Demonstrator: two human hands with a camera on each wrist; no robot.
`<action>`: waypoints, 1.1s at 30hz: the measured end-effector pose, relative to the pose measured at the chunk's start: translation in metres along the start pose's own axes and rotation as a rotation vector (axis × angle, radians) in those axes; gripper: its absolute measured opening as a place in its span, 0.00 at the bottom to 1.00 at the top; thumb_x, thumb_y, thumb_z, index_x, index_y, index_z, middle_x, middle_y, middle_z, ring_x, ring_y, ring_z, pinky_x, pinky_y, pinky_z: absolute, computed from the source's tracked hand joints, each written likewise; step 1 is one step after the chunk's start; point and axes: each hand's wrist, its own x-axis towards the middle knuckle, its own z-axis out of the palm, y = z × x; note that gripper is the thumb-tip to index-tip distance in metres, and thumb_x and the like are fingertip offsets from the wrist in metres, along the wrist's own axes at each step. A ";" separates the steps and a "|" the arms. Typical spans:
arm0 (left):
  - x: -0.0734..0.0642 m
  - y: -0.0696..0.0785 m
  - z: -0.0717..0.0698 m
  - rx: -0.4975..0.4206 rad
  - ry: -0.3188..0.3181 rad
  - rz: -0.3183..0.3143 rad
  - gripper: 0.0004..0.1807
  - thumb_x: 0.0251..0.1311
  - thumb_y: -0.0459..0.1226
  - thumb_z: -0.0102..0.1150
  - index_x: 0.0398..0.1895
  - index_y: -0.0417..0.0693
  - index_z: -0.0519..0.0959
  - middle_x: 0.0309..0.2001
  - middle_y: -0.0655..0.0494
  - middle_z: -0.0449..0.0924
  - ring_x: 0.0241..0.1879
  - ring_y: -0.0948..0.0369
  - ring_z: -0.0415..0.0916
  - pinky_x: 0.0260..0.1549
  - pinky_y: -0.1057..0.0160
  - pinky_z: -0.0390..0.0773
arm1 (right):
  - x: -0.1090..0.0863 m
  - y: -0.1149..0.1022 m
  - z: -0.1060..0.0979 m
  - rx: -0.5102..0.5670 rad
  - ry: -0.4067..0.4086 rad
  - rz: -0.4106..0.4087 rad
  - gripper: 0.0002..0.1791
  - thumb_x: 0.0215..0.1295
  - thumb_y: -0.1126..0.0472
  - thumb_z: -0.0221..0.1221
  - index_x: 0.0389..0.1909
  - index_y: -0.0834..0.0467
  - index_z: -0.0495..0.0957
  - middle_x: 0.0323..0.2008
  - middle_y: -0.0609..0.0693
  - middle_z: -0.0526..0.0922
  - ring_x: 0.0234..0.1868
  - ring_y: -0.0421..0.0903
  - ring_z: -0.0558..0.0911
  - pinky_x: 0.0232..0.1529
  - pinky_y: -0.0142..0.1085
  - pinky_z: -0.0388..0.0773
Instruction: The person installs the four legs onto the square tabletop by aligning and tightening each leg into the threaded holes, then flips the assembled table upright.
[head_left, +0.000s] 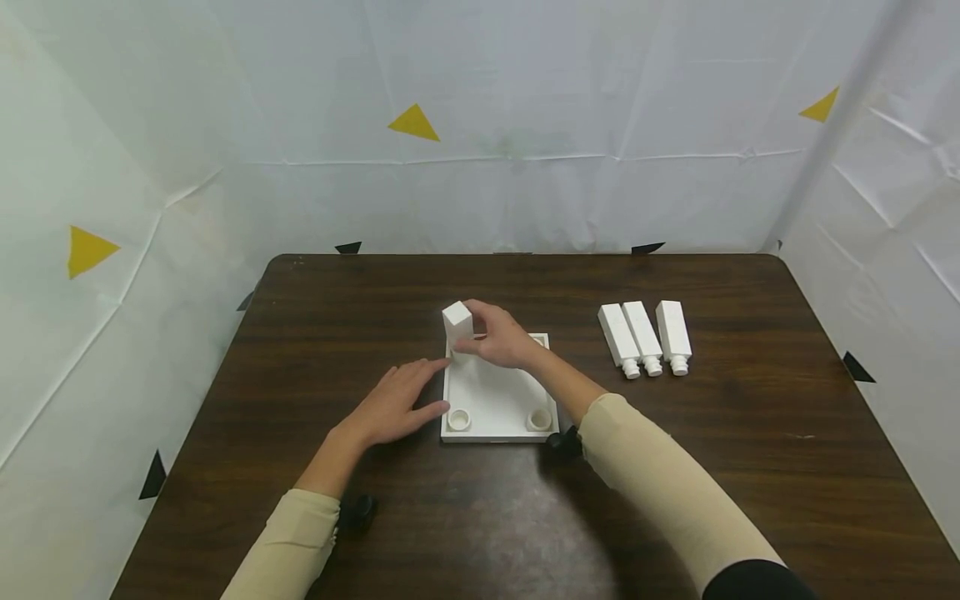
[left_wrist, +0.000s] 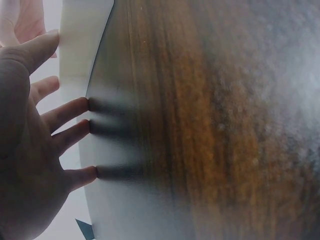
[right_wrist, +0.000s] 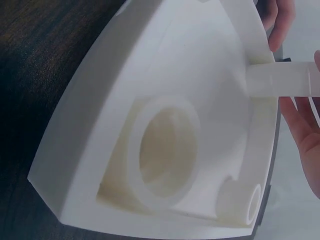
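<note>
A white post (head_left: 457, 321) is held upright between the thumb and fingers of the right hand (head_left: 504, 337) at the far left corner of a white tray (head_left: 495, 392). The post's lower end is met by the corner, but how deeply it is seated cannot be told. The left hand (head_left: 397, 404) is spread, with straight fingers laid at the tray's left edge and nothing gripped. Round sockets are seen in the near left corner (head_left: 459, 420), the near right corner (head_left: 538, 420) and the far right corner (right_wrist: 240, 202).

To the right of the tray, well apart from it, three loose posts (head_left: 643, 337) are laid on the dark wooden tabletop (head_left: 337, 308), their narrow ends pointed to the near side. The left two are set touching or nearly so; the third is placed just beside them. The tabletop is enclosed by white sheeting (head_left: 525, 75), marked with yellow triangles (head_left: 416, 123).
</note>
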 end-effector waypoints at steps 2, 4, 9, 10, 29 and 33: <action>0.000 0.000 0.000 0.001 0.000 0.001 0.39 0.65 0.62 0.51 0.76 0.64 0.56 0.73 0.56 0.60 0.73 0.55 0.54 0.68 0.37 0.48 | 0.000 0.001 0.001 -0.006 0.008 -0.001 0.28 0.62 0.66 0.66 0.62 0.59 0.70 0.53 0.53 0.79 0.58 0.50 0.78 0.56 0.40 0.76; 0.000 0.000 0.000 0.001 -0.002 0.001 0.39 0.64 0.63 0.51 0.76 0.64 0.56 0.73 0.56 0.60 0.73 0.55 0.54 0.68 0.37 0.48 | 0.001 0.001 0.001 -0.018 0.013 -0.005 0.27 0.62 0.65 0.66 0.62 0.59 0.71 0.53 0.53 0.80 0.58 0.50 0.78 0.56 0.41 0.76; 0.000 0.002 -0.001 -0.001 -0.003 0.001 0.39 0.64 0.62 0.52 0.76 0.63 0.56 0.73 0.55 0.60 0.72 0.55 0.54 0.67 0.37 0.48 | 0.001 0.001 0.002 -0.048 0.026 -0.003 0.27 0.61 0.63 0.67 0.60 0.58 0.71 0.51 0.53 0.80 0.56 0.50 0.79 0.55 0.42 0.76; 0.000 0.002 -0.002 -0.003 -0.003 0.001 0.39 0.64 0.62 0.52 0.76 0.63 0.56 0.73 0.55 0.60 0.72 0.55 0.54 0.67 0.37 0.48 | 0.001 0.001 0.002 -0.050 0.030 -0.003 0.26 0.61 0.62 0.67 0.60 0.58 0.72 0.51 0.53 0.80 0.56 0.50 0.79 0.55 0.42 0.76; 0.000 0.000 0.001 0.002 0.005 0.006 0.39 0.64 0.62 0.51 0.76 0.64 0.56 0.73 0.56 0.60 0.73 0.55 0.54 0.68 0.37 0.48 | 0.002 0.002 0.008 -0.075 0.123 0.067 0.22 0.58 0.59 0.71 0.50 0.57 0.73 0.47 0.52 0.82 0.54 0.50 0.81 0.54 0.43 0.76; 0.000 0.000 0.001 0.001 0.007 0.006 0.39 0.64 0.62 0.51 0.76 0.64 0.56 0.73 0.56 0.59 0.73 0.55 0.53 0.68 0.37 0.48 | 0.002 0.001 0.009 -0.087 0.135 0.068 0.23 0.57 0.58 0.71 0.49 0.57 0.73 0.47 0.52 0.82 0.53 0.51 0.81 0.53 0.44 0.77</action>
